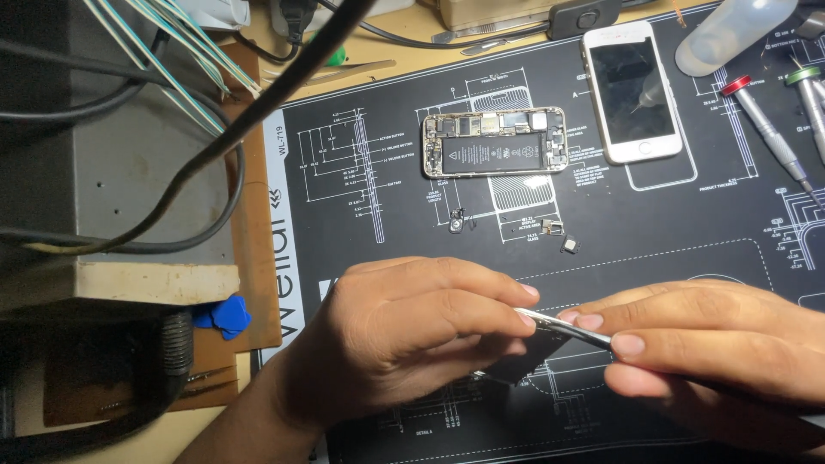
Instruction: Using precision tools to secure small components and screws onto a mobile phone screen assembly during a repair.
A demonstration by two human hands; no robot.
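low in the frame, the left hand (pixel 404 331) comes in from the bottom centre-left, its forearm angled up and to the right, wrist bent, knuckles facing the camera. its fingers curl inward and pinch a small dark flat part (pixel 524 361), which sits just under the fingertips, a little right of centre near the bottom of the frame. the right hand (pixel 713 344) enters from the lower right edge, lying nearly flat with the fingers stretched leftward; thumb and forefinger close narrowly on slim metal tweezers (pixel 563 326), whose tip meets the left fingertips right above the dark part. the two hands almost touch at that spot.

both hover over a black repair mat (pixel 653 232) printed with white outline drawings, which fills most of the frame. a little further up, in the middle, a few tiny loose components (pixel 559 234) lie on the mat, and a small metal bracket (pixel 457 222) lies left of them. above those, upper centre, an opened phone body (pixel 494 142) lies sideways with its battery and boards showing. just right of it a white phone screen panel (pixel 632 90) lies face up. at the upper right edge lie two screwdrivers, one with a red cap (pixel 765 129) and one with a green cap (pixel 808 99), beside a clear plastic bottle (pixel 730 34). at the lower left, blue plastic picks (pixel 225 315) lie on the wooden bench, with dark cables (pixel 215 155) looping above.
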